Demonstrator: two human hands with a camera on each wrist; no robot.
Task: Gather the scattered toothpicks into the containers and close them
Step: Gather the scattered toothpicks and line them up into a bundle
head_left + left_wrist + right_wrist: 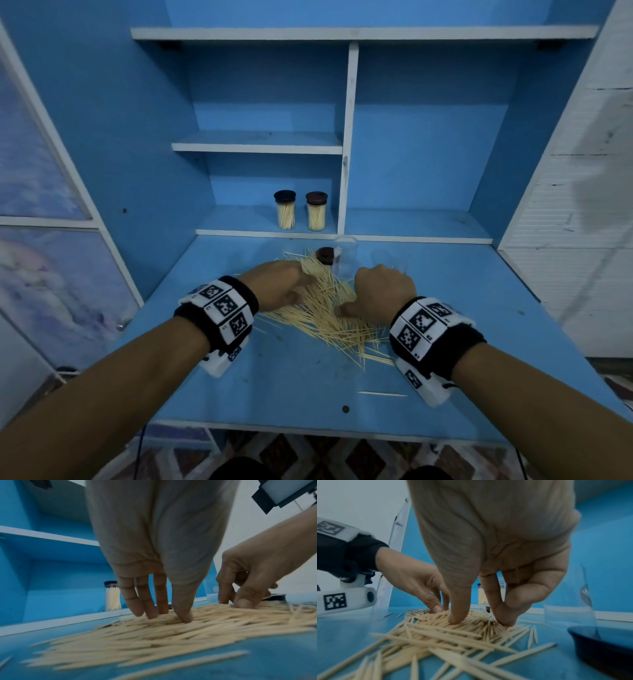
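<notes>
A loose pile of toothpicks (325,318) lies on the blue desk (294,387). My left hand (284,284) is at the pile's far left, its straight fingers (145,601) and thumb pressing down into the toothpicks (154,635). At the pile's right side, my right hand (376,294) has its thumb and bent fingers (505,615) dug in around a clump of toothpicks (471,623). Two empty clear containers (346,255) (390,262) stand just behind the hands, beside a dark lid (326,255). A dark blue lid (599,645) lies by my right hand.
Two capped containers full of toothpicks (285,209) (316,210) stand on the low shelf behind the desk. A single stray toothpick (382,394) lies near the front edge. A white upright divider (346,192) splits the shelving.
</notes>
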